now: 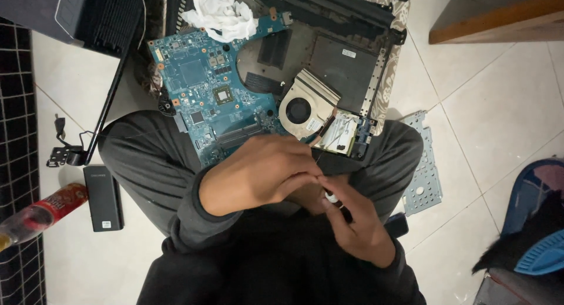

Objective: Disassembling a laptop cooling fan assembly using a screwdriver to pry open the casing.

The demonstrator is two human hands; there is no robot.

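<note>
Motherboard (214,93), blue, lies across the person's lap just beyond both hands, its long axis running left to right, nearer the curled left hand (258,174), while the right hand (352,220) pinches a small white-tipped tool (332,197).

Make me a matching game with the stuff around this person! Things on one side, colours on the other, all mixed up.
Things:
1. circuit board
2. crumpled cloth
3. battery pack
4. fan

Colours:
A. black
B. gold
C. blue
D. white

Pairs: 1-C, 2-D, 3-A, 4-B

Bonus: the left hand and right hand meet over the lap, pinching a small white-tipped tool.
</note>
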